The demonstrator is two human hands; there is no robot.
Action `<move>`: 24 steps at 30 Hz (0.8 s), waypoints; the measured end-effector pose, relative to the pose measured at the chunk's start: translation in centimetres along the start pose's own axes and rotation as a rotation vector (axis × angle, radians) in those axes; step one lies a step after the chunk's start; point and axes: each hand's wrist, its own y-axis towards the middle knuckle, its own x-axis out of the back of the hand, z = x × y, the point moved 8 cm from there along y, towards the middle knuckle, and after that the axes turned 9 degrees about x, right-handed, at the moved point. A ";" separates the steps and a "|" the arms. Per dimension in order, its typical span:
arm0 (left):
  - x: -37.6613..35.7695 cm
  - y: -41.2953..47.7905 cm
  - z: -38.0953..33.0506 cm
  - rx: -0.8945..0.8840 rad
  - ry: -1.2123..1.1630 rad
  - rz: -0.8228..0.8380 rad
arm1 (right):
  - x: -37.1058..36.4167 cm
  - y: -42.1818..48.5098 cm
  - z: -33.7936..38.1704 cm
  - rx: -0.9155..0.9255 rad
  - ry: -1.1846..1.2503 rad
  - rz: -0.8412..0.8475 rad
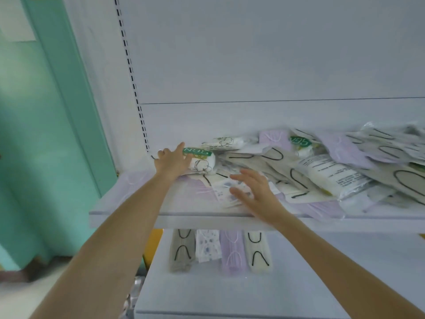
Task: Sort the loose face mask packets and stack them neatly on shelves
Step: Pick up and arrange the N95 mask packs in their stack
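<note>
My left hand [172, 162], centre-left of the frame, has its fingers straight and spread against the end of a white, green-labelled mask packet [203, 161] on the upper shelf [138, 221]. My right hand [255, 196], fingers apart, is over a patterned packet [222, 192] beside the loose pile [322, 166]; it is too blurred to tell whether they touch. Below, four neat stacks [220, 248] line the lower shelf [310, 272].

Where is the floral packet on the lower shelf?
The floral packet lies lower centre in head view, between the grey packet and the purple packet.
</note>
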 end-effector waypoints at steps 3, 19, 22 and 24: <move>-1.0 1.1 -0.2 0.033 -0.080 0.073 | 1.8 3.4 -1.2 -0.024 -0.151 -0.031; 3.7 1.4 1.2 0.145 -1.188 0.296 | 2.1 16.4 -7.8 -0.171 -0.222 -0.139; 4.3 0.9 2.4 0.176 -1.230 0.244 | 4.6 15.1 -4.6 -0.035 0.096 -0.449; 3.9 0.6 1.9 0.176 -1.344 0.247 | 5.3 13.5 -1.0 0.154 0.155 -0.522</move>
